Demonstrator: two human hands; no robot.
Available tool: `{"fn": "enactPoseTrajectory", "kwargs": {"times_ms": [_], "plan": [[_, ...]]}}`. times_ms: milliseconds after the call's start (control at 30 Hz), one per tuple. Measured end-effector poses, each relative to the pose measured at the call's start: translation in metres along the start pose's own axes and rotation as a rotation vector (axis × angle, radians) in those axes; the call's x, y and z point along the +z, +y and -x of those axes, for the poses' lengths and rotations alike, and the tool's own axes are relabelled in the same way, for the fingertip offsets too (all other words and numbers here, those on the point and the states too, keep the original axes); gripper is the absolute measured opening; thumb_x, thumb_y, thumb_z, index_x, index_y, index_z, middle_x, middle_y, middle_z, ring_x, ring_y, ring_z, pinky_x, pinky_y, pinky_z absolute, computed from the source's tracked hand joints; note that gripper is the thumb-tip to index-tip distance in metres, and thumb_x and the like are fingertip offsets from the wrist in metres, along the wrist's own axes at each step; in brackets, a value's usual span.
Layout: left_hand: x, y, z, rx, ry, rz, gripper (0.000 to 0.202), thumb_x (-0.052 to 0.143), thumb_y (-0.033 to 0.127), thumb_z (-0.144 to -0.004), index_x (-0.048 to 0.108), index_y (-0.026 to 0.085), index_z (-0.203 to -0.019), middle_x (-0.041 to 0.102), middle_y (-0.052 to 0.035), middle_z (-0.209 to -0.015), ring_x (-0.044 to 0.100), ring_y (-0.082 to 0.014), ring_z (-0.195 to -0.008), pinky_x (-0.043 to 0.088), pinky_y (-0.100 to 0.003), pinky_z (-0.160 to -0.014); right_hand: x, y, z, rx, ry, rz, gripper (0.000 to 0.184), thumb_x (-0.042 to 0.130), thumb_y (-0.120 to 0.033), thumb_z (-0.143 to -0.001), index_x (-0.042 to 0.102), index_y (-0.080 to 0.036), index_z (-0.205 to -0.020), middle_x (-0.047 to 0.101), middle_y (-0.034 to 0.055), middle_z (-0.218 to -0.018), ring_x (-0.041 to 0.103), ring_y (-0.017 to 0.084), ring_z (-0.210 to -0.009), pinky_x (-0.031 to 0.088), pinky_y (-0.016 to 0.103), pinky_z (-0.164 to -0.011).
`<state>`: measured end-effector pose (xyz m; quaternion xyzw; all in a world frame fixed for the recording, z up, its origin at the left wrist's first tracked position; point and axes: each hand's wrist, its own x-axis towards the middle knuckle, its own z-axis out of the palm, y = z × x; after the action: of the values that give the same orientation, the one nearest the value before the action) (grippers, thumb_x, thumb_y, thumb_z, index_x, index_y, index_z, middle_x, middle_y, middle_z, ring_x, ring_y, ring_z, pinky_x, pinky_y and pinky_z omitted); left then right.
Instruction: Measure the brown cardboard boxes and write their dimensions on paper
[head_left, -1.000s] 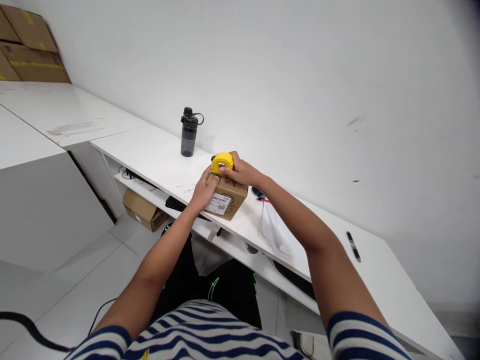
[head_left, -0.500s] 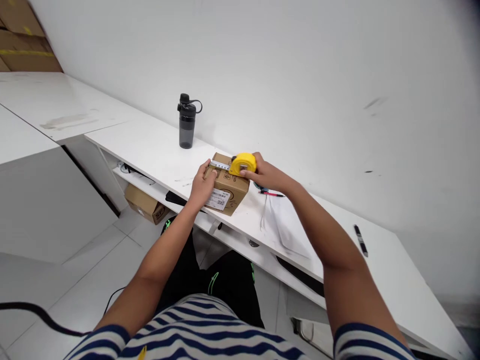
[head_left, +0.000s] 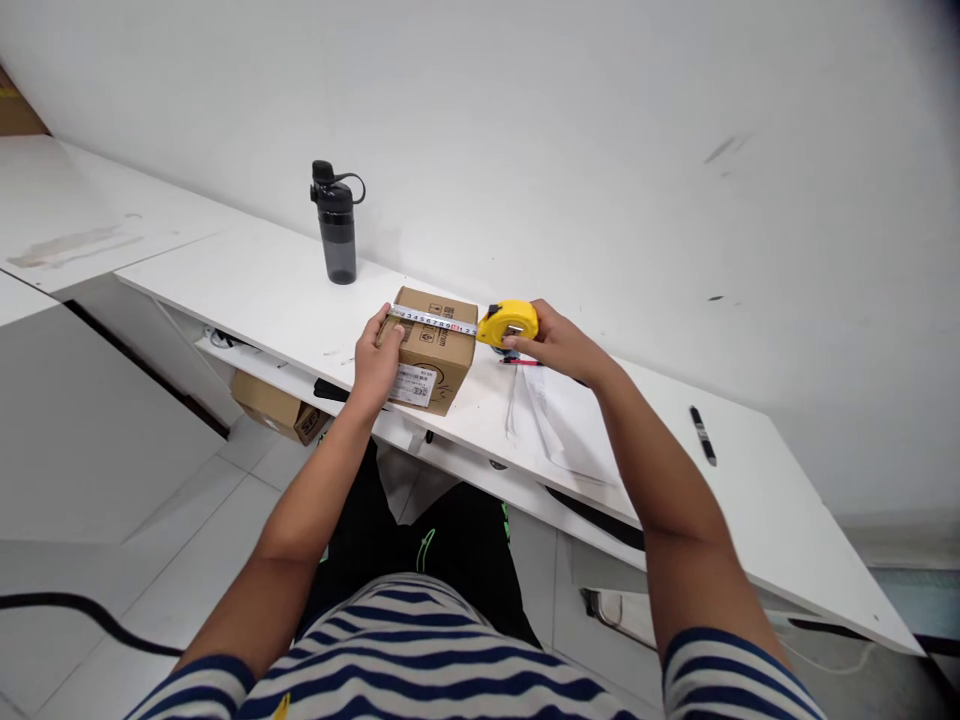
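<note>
Tape (head_left: 508,322) sits in the right hand (head_left: 561,345), fingers closed round its case, just beside the right end of the box (head_left: 436,350), which stands near the desk's (head_left: 247,270) front edge. The left hand (head_left: 377,365), partly curled, holds the box's left end, thumb on top; whether its fingertips pinch the tip of the blade (head_left: 431,320) cannot be told. That blade, laid across the box top, is probably thin and springy, so the hard case makes the better hold. The box looks stiff, its weight hard to judge; opposite ends should grip best. Room to shift runs leftward, short of the bottle (head_left: 337,230) by the back edge; papers (head_left: 562,430) crowd the right.
</note>
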<state>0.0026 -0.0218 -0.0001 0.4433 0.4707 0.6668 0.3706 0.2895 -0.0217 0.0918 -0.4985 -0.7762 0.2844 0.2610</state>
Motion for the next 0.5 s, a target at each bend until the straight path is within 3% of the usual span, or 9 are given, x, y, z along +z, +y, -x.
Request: {"fn": "enactPoseTrajectory", "kwargs": {"times_ms": [133, 333, 400, 500], "plan": [[-0.001, -0.002, -0.002, -0.012, -0.008, 0.009, 0.053, 0.063, 0.031, -0.087, 0.06, 0.024, -0.14, 0.065, -0.0071, -0.142, 0.062, -0.0255, -0.131, 0.048, -0.041, -0.114, 0.017, -0.023, -0.023, -0.072, 0.096, 0.216, 0.053, 0.062, -0.066, -0.083, 0.053, -0.023, -0.114, 0.065, 0.0018, -0.087, 0.06, 0.021, -0.075, 0.045, 0.032, -0.064], [0.004, 0.008, 0.009, -0.01, -0.048, -0.045, 0.057, 0.061, 0.04, -0.091, 0.051, 0.027, -0.146, 0.058, -0.0072, -0.149, 0.055, -0.028, -0.138, 0.044, -0.045, -0.118, 0.069, -0.077, -0.073, -0.244, 0.02, 0.486, 0.061, 0.05, -0.069, -0.087, 0.05, -0.02, -0.124, 0.07, 0.0076, -0.09, 0.062, 0.026, -0.076, 0.039, 0.032, -0.064], [0.006, 0.013, 0.026, -0.056, -0.044, -0.075, 0.073, 0.063, 0.048, -0.091, 0.035, 0.029, -0.156, 0.047, -0.0086, -0.159, 0.044, -0.0299, -0.148, 0.036, -0.047, -0.123, 0.083, -0.092, -0.085, -0.303, -0.032, 0.488, 0.06, 0.049, -0.068, -0.088, 0.05, -0.02, -0.124, 0.072, 0.0095, -0.095, 0.062, 0.027, -0.078, 0.038, 0.032, -0.064], [0.002, 0.02, 0.05, -0.162, 0.015, -0.132, 0.099, 0.063, 0.063, -0.087, 0.009, 0.029, -0.163, 0.016, -0.0104, -0.173, 0.013, -0.0295, -0.161, 0.016, -0.048, -0.13, 0.09, -0.107, -0.087, -0.356, -0.07, 0.458, 0.059, 0.05, -0.068, -0.087, 0.052, -0.02, -0.122, 0.072, 0.0092, -0.097, 0.063, 0.027, -0.079, 0.04, 0.033, -0.066]]}}
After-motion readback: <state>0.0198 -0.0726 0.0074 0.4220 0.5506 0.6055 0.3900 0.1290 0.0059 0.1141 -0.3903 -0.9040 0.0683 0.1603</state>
